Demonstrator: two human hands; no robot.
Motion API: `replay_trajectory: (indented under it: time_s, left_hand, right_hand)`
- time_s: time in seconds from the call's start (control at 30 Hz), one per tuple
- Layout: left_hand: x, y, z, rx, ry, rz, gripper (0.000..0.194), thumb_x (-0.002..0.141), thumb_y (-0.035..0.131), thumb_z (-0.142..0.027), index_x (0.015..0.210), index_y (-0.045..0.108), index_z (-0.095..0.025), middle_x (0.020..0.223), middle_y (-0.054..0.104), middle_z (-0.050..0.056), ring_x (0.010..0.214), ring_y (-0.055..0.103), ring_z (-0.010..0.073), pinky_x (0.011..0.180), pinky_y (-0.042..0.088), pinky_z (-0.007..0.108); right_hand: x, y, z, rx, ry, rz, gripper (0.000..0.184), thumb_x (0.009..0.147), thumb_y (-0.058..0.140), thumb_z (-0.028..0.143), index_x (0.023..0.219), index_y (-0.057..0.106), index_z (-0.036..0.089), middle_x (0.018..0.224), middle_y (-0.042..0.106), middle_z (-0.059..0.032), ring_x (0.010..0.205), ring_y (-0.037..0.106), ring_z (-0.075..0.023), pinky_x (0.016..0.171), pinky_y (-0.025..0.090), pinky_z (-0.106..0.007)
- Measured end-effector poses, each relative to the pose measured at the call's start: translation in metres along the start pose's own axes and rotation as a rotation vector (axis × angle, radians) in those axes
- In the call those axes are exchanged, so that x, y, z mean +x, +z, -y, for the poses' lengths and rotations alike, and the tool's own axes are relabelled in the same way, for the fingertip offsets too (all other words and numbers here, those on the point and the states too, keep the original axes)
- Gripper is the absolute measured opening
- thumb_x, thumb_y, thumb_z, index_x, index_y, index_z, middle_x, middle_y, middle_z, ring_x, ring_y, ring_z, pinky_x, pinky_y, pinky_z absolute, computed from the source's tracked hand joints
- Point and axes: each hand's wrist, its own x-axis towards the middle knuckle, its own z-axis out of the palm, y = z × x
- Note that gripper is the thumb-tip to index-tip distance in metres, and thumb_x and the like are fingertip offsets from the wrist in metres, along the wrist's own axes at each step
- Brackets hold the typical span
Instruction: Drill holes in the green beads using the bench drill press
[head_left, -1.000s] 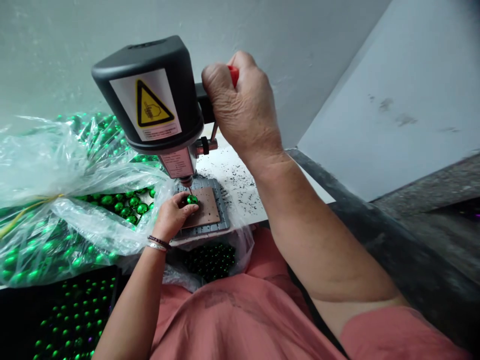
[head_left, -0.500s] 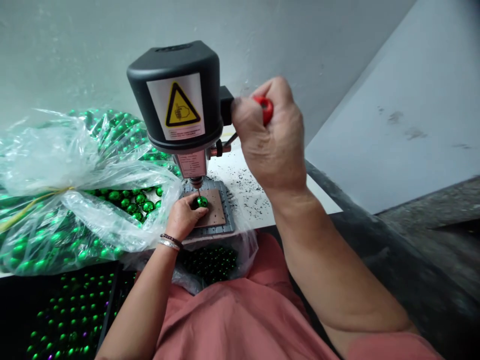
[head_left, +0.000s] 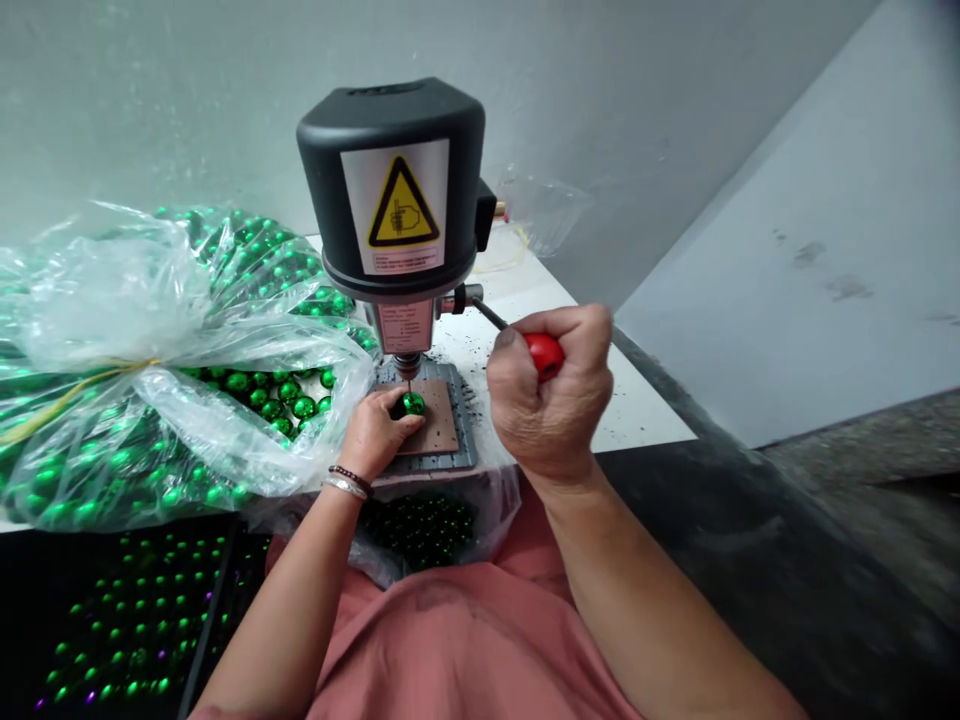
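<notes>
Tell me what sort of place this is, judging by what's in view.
Probably a small workshop. A benchtop drill press has a green ball beneath it, dark specks lie scattered on the white tabletop, and a clear plastic bag alongside holds many similar balls.

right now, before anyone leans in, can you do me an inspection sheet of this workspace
Surface: white table, dark flecks scattered right of the grey base plate.
Job's things: drill press upright; green ball over the tan board, under the drill bit; contact can't be told.
Clutter: clear plastic bag of green balls at left, yellow tie around it; dark tray of balls nearer.
Hands: left hand pinches the ball; right hand grips the red knob.
Cables: nothing seen for certain.
Surroundings: grey wall behind, smudged pale wall at right.
</notes>
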Motion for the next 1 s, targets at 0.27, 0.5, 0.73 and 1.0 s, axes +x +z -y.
replay_trajectory:
  time_s: [0.27, 0.5, 0.73, 1.0]
  left_hand:
    - [-0.001, -0.002, -0.004, -0.030, 0.006, 0.006, 0.025, 0.071, 0.064, -0.031, 0.092, 0.069, -0.019, 0.087, 0.068, 0.005, 0.080, 0.060, 0.0193, 0.077, 0.044, 0.029]
    - [-0.004, 0.000, -0.002, -0.110, -0.011, 0.001, 0.033, 0.070, 0.063, -0.030, 0.100, 0.067, -0.018, 0.087, 0.068, 0.003, 0.078, 0.060, 0.0176, 0.071, 0.045, 0.027]
    - [-0.039, -0.037, 0.002, -0.205, 0.124, 0.323, 0.062, 0.063, 0.069, -0.025, 0.123, 0.056, -0.015, 0.105, 0.062, 0.008, 0.077, 0.057, 0.0143, 0.075, 0.048, 0.028]
    - [-0.013, -0.075, 0.037, 0.203, -0.167, -0.281, 0.035, 0.080, 0.047, -0.020, 0.108, 0.066, -0.013, 0.112, 0.065, 0.014, 0.107, 0.056, 0.0244, 0.098, 0.039, 0.035]
  right_hand:
    - [-0.030, 0.006, -0.020, 0.078, -0.035, -0.018, 0.009, 0.077, 0.050, 0.023, 0.085, 0.047, 0.023, 0.070, 0.053, 0.0020, 0.062, 0.052, -0.0082, 0.058, 0.044, -0.024]
    - [0.034, 0.009, 0.010, 0.100, 0.105, 0.045, 0.016, 0.081, 0.047, 0.032, 0.072, 0.041, 0.021, 0.060, 0.042, 0.0044, 0.053, 0.040, -0.0062, 0.052, 0.038, -0.022]
    - [0.060, 0.014, 0.011, 0.179, 0.166, 0.116, 0.018, 0.082, 0.047, 0.031, 0.071, 0.037, 0.020, 0.067, 0.046, 0.0031, 0.067, 0.048, -0.0072, 0.066, 0.044, -0.024]
    - [0.052, 0.017, 0.009, 0.212, 0.205, 0.082, 0.019, 0.081, 0.048, 0.036, 0.074, 0.039, 0.020, 0.063, 0.042, 0.0047, 0.058, 0.043, -0.0064, 0.059, 0.040, -0.024]
